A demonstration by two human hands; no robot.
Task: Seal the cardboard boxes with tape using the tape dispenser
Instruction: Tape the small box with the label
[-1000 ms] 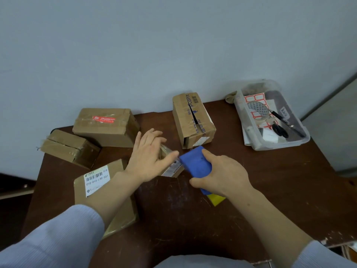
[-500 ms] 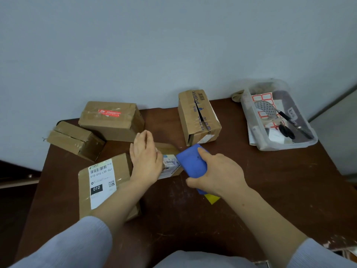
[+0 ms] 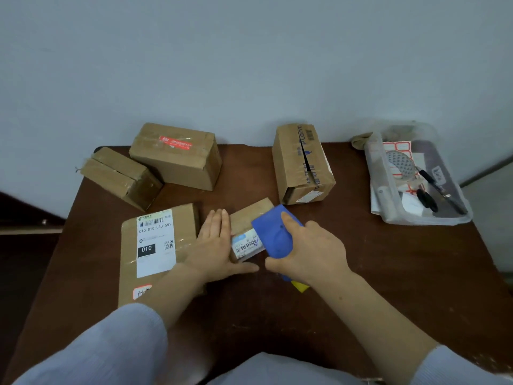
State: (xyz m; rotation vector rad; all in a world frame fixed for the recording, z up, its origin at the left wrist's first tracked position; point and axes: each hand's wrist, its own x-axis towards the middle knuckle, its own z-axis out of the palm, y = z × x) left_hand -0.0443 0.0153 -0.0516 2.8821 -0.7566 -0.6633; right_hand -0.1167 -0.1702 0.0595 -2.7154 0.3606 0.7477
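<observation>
A small cardboard box (image 3: 248, 218) with a barcode label lies at the table's middle. My left hand (image 3: 215, 245) rests flat against its left side, fingers straight and thumb stretched along its near edge. My right hand (image 3: 308, 252) grips a blue tape dispenser (image 3: 273, 234) whose front end sits on the small box's right part; a yellow piece (image 3: 301, 286) of it shows under my wrist. A flat box (image 3: 158, 245) with a white shipping label lies just left of my left hand.
Two taped boxes (image 3: 177, 155) (image 3: 119, 177) sit at the back left of the brown table (image 3: 388, 273). A box with a slit top (image 3: 301, 162) stands behind the dispenser. A clear plastic tray (image 3: 388, 190) with labels, a pen and scissors is at the back right.
My left hand has flattened and slid down along the small box's left side. The dispenser has moved onto the box's right part. The view has shifted slightly.
</observation>
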